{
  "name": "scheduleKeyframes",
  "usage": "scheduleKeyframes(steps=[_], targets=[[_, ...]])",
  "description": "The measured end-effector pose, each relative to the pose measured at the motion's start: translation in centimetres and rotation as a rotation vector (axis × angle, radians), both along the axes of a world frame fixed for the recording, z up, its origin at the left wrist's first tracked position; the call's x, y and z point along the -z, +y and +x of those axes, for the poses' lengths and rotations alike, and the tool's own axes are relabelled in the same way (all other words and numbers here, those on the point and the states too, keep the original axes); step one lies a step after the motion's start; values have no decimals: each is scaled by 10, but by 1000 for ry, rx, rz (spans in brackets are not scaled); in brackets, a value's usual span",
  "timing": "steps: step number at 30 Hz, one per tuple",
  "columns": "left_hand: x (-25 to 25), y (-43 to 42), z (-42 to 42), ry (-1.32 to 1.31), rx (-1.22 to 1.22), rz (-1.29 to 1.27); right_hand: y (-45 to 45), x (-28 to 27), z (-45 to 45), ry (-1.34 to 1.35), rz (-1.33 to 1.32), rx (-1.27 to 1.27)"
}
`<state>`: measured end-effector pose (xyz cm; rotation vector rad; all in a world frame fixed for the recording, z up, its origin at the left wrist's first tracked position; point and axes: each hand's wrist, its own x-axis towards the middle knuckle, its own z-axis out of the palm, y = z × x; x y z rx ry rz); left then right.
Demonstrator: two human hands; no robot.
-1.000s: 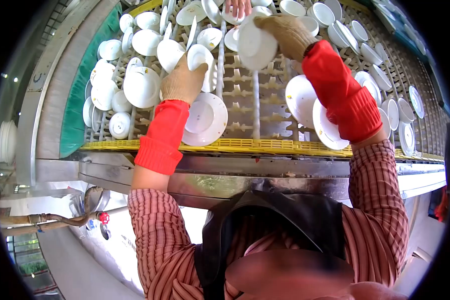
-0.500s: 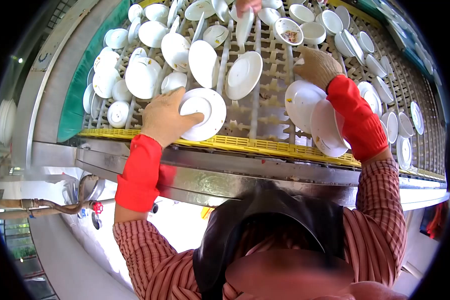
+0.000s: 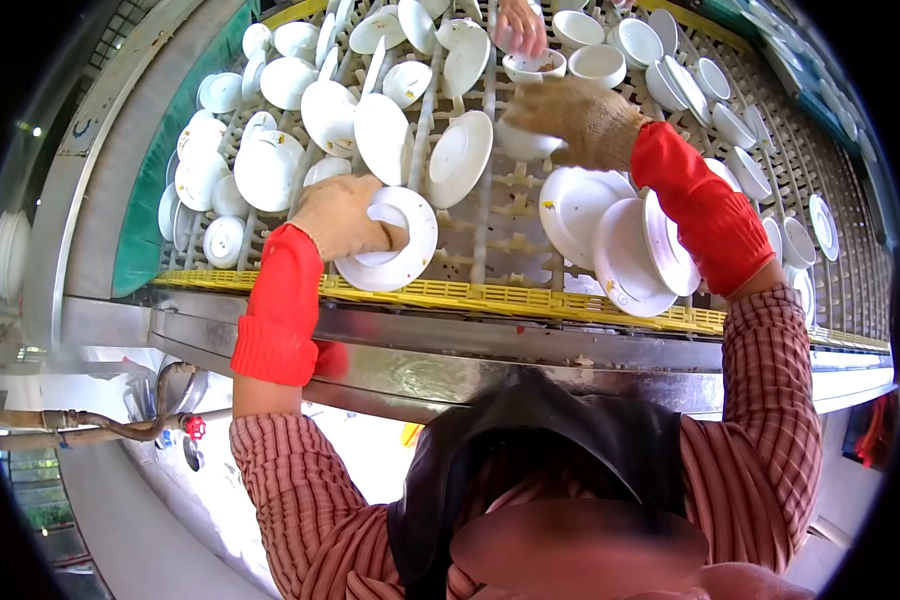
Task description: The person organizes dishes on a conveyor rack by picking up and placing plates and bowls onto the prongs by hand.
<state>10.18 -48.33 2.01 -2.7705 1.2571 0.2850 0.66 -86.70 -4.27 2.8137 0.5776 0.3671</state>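
My left hand (image 3: 345,215), in a tan work glove with a red cuff, grips a white saucer (image 3: 410,262) at the front of the rack, thumb across its face. My right hand (image 3: 580,125), gloved the same way, is smeared by motion above the middle of the rack. Just under its fingers shows a blurred white bowl (image 3: 528,146), which it appears to hold. Below that arm, white plates (image 3: 577,215) lean with another large plate (image 3: 625,265). An oval dish (image 3: 460,160) stands tilted between my hands.
Slotted conveyor rack (image 3: 510,245) carries many white dishes. A yellow edge strip (image 3: 470,295) and steel ledge (image 3: 440,340) run along its front. Another person's hand (image 3: 520,25) reaches in over a bowl with food scraps (image 3: 535,67). A green flap (image 3: 150,215) borders the left side.
My right hand has moved left, with a white bowl now below its fingers. The dishes on the rack have shifted slightly left. The other person's hand has moved right, over the scrap bowl.
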Motion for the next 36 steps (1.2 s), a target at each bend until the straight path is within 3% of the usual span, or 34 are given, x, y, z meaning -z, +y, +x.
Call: scheduleKeyframes(steps=[2,5,6,8,9,12,14,18,19,21,23,25,27,28,29,30,31,36], targets=[[2,-4,4,45,-1,41,-12,1,-3,9,373,-71],[13,-11,15,102,-27,128,-20,1,21,-233,539,233],[15,-14,20,112,-35,163,-22,1,25,-172,517,327],[-2,-17,15,309,-123,15,-12,-17,29,-48,476,507],[-10,-14,9,412,-168,-55,-20,-13,33,-45,368,473],[-23,26,5,425,-143,-441,-36,13,12,-106,497,495],[-47,33,-42,256,-400,-741,-51,24,-19,-100,534,431],[-25,41,-50,-137,-597,-603,-53,3,-97,317,500,674],[-9,41,-48,-212,-576,-450,-55,1,-114,419,512,702],[36,46,-36,-318,-453,-216,-64,19,-147,279,714,576],[13,14,-60,-354,-400,-258,-49,-1,-176,374,782,583],[-2,-18,-89,-483,-280,-336,-33,5,-200,257,740,453],[-11,-43,-114,-563,174,-547,-31,17,-212,218,683,370],[-15,-62,-131,-453,313,-572,-27,19,-217,214,664,355],[-23,-85,-152,-257,349,-475,-21,18,-220,205,642,336],[-16,-100,-158,-272,454,-372,-15,16,-223,195,621,316],[11,-113,-153,-401,639,-368,-11,11,-226,261,591,349],[66,-170,-127,-604,739,-153,-3,10,-228,254,405,342]])
